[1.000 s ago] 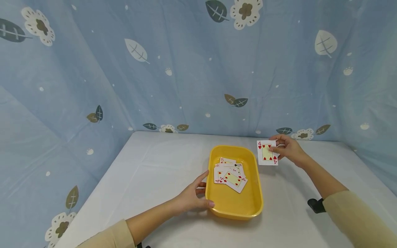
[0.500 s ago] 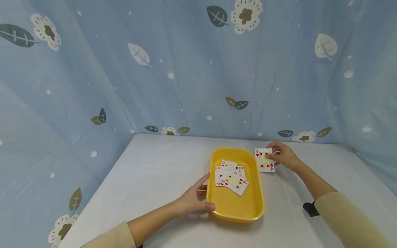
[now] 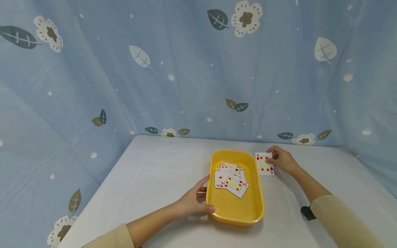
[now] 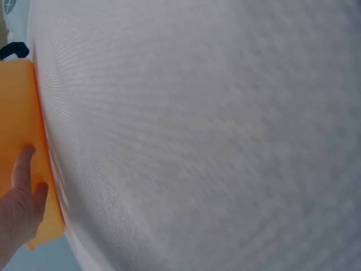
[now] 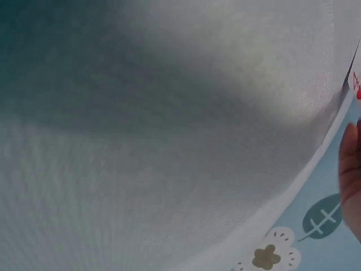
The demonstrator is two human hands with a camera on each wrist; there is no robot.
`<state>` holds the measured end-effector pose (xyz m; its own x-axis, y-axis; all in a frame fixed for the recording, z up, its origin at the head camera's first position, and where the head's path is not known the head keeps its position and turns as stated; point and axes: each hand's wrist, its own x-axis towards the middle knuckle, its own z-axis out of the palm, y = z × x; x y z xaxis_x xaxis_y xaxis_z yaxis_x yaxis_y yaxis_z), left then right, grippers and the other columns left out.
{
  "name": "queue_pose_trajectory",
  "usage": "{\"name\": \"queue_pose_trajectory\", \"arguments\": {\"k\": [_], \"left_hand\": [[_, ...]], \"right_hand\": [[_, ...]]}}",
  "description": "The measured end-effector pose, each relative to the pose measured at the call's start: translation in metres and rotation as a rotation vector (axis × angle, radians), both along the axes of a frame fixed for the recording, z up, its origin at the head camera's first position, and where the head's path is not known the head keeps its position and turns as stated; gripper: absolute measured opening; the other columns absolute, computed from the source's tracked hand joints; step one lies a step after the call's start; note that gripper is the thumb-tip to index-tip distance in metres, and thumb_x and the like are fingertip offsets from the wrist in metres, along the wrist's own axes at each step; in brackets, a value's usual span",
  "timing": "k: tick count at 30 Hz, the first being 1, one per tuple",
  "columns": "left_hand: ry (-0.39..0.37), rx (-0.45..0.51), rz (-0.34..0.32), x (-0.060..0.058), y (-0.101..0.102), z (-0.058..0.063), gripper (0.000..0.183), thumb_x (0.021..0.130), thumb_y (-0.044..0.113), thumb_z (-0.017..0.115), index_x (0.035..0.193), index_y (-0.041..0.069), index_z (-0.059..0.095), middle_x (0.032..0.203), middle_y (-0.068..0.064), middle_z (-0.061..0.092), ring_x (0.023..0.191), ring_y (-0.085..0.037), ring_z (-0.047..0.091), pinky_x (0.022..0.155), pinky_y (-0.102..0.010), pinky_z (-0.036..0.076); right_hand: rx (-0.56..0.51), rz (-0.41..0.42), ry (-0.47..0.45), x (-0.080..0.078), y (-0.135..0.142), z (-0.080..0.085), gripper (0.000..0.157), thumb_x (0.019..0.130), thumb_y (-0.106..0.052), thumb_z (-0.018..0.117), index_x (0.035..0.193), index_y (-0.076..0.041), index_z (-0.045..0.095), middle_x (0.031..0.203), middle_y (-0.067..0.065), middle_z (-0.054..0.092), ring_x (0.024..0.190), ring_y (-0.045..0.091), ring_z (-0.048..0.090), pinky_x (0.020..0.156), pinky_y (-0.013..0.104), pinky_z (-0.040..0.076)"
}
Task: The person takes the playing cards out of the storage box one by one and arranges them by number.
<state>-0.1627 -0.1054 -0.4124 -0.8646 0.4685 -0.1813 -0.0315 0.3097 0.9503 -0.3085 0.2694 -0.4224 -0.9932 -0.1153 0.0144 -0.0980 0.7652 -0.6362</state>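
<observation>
In the head view my right hand [image 3: 284,162] pinches a four of hearts playing card [image 3: 264,164] at its right edge. The card is face up, just outside the right wall of a yellow plastic tub [image 3: 237,210]. Inside the tub lie overlapping playing cards [image 3: 235,184], among them a four of diamonds and a five of clubs. My left hand [image 3: 192,203] rests against the tub's left side, thumb at the near corner. In the left wrist view fairly straight fingers [image 4: 23,169] touch the orange-looking outer wall. The right wrist view catches only part of the right hand [image 5: 351,175].
A white cloth covers the table [image 3: 164,162]. Behind and to the left hangs a blue curtain [image 3: 186,86] with leaves and flowers. A black strap piece [image 3: 308,213] juts out by the right sleeve [image 3: 341,220].
My right hand has brought the four of hearts lower and slightly left, closer to the tub. The left hand stays against the tub, and the head view has tilted slightly.
</observation>
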Motion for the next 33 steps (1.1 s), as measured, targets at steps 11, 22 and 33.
{"name": "queue_pose_trajectory", "arguments": {"k": [11,22,33], "left_hand": [[-0.004,0.006,-0.004,0.000,-0.001,0.000,0.097,0.072,0.023,0.077,0.146,0.026,0.014,0.125,-0.013,0.043,0.118,-0.028,0.048,0.096,-0.044,0.042],[0.001,-0.013,-0.004,-0.001,-0.001,-0.002,0.098,0.071,0.027,0.078,0.145,0.030,0.014,0.125,-0.011,0.043,0.119,-0.028,0.048,0.096,-0.044,0.042],[0.003,-0.008,-0.013,-0.001,0.000,-0.002,0.097,0.072,0.027,0.077,0.146,0.028,0.014,0.125,-0.012,0.043,0.119,-0.029,0.047,0.096,-0.044,0.041]], "right_hand": [[0.072,0.037,-0.005,-0.005,0.004,-0.011,0.038,0.081,-0.013,0.067,0.113,-0.004,0.049,0.087,0.010,0.049,0.076,0.021,0.046,0.062,0.024,0.043],[0.087,0.043,-0.056,-0.003,0.004,-0.007,0.055,0.078,-0.016,0.071,0.123,-0.001,0.045,0.117,0.023,0.049,0.094,0.031,0.053,0.080,0.041,0.050],[0.006,0.109,-0.033,-0.001,0.003,0.012,0.055,0.078,-0.018,0.072,0.123,0.001,0.047,0.108,0.020,0.055,0.083,0.024,0.054,0.071,0.028,0.051]]}}
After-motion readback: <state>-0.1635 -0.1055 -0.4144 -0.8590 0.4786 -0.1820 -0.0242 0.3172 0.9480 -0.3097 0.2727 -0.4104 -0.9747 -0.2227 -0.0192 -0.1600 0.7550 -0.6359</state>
